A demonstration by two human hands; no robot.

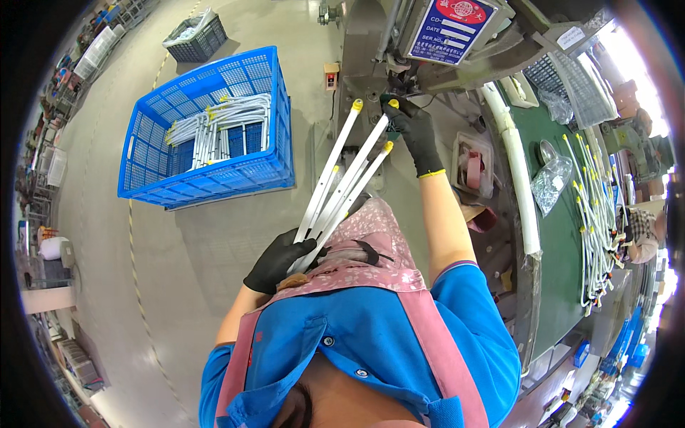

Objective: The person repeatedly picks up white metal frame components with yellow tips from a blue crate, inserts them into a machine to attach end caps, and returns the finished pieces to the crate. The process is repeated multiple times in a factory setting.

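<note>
My left hand (280,260), in a black glove, is closed round the lower ends of several white metal tubes (339,196) in front of my apron. The tubes fan out upward, away from me, and have yellow caps on their far ends. Small dark holes show along some of them. My right hand (415,134), also black-gloved, reaches far forward beneath the machine (528,43). Its fingers close about the yellow-capped end (394,105) of one tube; the fingertips are partly hidden.
A blue plastic crate (214,175) on the floor at left holds bent white tube frames (242,114). Behind it stands a dark crate (196,39). On the right, a green-topped table (556,250) carries more white tubes (589,221) and a plastic bag (553,182). A bin (472,165) sits beside my right forearm.
</note>
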